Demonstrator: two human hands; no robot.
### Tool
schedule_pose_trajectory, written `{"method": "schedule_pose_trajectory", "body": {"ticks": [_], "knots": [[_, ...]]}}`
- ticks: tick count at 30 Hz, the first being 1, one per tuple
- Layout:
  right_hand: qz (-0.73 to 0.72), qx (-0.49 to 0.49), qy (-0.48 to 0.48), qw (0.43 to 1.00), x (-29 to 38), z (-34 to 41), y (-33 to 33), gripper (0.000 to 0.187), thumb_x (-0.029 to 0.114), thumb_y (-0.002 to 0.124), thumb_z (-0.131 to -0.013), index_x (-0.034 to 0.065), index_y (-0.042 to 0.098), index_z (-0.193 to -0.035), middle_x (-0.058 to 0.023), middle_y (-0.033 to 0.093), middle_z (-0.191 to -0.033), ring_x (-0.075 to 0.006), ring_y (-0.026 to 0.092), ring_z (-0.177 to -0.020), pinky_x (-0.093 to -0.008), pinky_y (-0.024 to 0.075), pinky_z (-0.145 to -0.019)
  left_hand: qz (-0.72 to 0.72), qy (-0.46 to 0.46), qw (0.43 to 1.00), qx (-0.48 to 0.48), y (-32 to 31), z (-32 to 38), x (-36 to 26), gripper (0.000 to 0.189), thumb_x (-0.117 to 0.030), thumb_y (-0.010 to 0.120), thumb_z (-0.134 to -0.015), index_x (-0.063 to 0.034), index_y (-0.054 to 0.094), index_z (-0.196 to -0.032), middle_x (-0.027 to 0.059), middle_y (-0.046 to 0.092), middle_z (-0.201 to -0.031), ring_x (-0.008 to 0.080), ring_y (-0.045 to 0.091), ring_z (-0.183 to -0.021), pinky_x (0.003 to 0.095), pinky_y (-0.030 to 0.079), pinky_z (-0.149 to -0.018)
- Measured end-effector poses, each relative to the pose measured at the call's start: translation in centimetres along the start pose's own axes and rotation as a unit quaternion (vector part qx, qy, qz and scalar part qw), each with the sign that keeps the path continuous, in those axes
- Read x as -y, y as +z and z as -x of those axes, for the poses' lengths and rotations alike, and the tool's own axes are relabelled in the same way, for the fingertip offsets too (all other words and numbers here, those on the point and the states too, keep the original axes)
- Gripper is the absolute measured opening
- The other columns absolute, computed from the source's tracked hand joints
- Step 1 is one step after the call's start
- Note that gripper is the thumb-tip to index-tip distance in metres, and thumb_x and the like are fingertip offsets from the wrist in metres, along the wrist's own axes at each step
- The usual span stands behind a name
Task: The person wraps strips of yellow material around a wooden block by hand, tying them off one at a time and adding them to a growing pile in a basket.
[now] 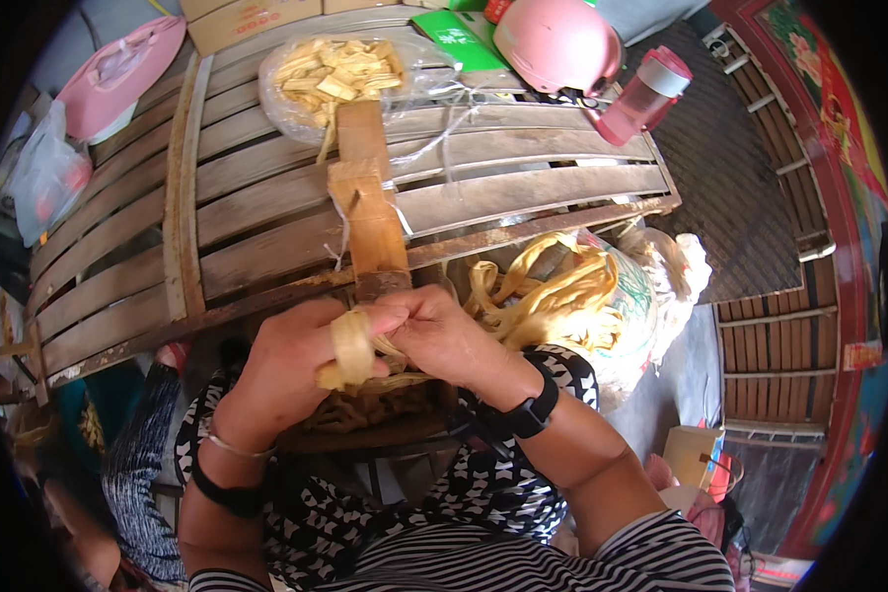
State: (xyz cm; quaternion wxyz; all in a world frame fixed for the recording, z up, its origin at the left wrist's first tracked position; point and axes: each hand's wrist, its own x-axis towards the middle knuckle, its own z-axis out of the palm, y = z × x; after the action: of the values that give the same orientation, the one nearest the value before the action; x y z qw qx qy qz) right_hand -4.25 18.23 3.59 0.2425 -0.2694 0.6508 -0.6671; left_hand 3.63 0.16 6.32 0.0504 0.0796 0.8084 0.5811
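Observation:
My left hand (288,362) grips a folded bundle of flat, pale yellow strips (352,349), with a band of the same material looped round it. Close beside it, my right hand (444,333) has its thumb and fingers pinched together at a strip. Both hands are just below the near end of a wooden block (376,229) tied with white string, which reaches over the table edge. More long strips (547,296) spill from a woven sack at the right. Folded yellow pieces (337,74) fill a clear plastic bag beyond the block.
A slatted table (266,177) with a rusty edge spans the front. On it are a pink helmet (555,44), a pink bottle (645,96), a green packet (459,37), a cardboard box (251,22) and a pink hat (122,78). Another person's patterned leg (140,473) is at the left.

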Motion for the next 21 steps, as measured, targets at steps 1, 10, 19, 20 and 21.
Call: {"method": "schedule_pose_trajectory", "body": {"ticks": [1,10,19,20,21], "knots": [[-0.066,0.004,0.048,0.997,0.0,0.1,0.5,0.022,0.015,0.063,-0.094,0.0013,0.062,-0.077,-0.0006,0.056,-0.068,-0.0097,0.052,-0.054,-0.0301,0.0407,-0.046,-0.095,0.017,0.995,-0.040,0.0,-0.4,-0.3,0.040,-0.016,0.082,-0.076,-0.0154,0.072,-0.115,0.0066,0.058,-0.075,0.0248,0.059,-0.067,0.0330,0.048,-0.061],[-0.328,-0.044,0.197,0.923,-1.4,0.8,2.2,0.006,0.008,0.065,-0.096,0.0041,0.065,-0.091,-0.0012,0.064,-0.082,-0.0061,0.057,-0.066,-0.0214,0.0468,-0.058,-0.322,0.223,0.891,-0.228,1.7,-0.5,2.0,0.023,-0.020,0.079,-0.077,-0.0128,0.075,-0.098,0.0037,0.065,-0.095,0.0236,0.063,-0.081,0.0372,0.050,-0.073],[0.163,-0.009,-0.041,0.986,-0.1,1.4,0.8,0.017,0.016,0.062,-0.100,0.0012,0.063,-0.092,-0.0047,0.069,-0.081,-0.0115,0.066,-0.077,-0.0305,0.0514,-0.063,-0.217,0.017,0.968,-0.124,1.5,-0.3,2.1,0.023,-0.005,0.071,-0.078,-0.0007,0.071,-0.101,0.0140,0.065,-0.124,0.0321,0.062,-0.113,0.0415,0.045,-0.099],[0.294,-0.005,-0.064,0.954,-0.1,1.5,1.1,0.020,0.019,0.062,-0.099,0.0015,0.062,-0.091,-0.0037,0.067,-0.077,-0.0120,0.065,-0.073,-0.0320,0.0507,-0.061,-0.254,0.044,0.958,-0.127,1.6,-0.3,2.3,0.020,-0.002,0.069,-0.077,0.0008,0.070,-0.097,0.0141,0.066,-0.122,0.0329,0.062,-0.113,0.0417,0.045,-0.099],[0.331,-0.009,-0.087,0.939,-0.4,1.4,1.1,0.024,0.023,0.061,-0.099,0.0017,0.062,-0.089,-0.0024,0.064,-0.073,-0.0125,0.062,-0.069,-0.0324,0.0491,-0.058,-0.290,0.071,0.945,-0.132,1.7,-0.4,2.5,0.017,0.001,0.067,-0.076,0.0023,0.070,-0.093,0.0143,0.067,-0.120,0.0337,0.062,-0.112,0.0419,0.046,-0.098]]}}
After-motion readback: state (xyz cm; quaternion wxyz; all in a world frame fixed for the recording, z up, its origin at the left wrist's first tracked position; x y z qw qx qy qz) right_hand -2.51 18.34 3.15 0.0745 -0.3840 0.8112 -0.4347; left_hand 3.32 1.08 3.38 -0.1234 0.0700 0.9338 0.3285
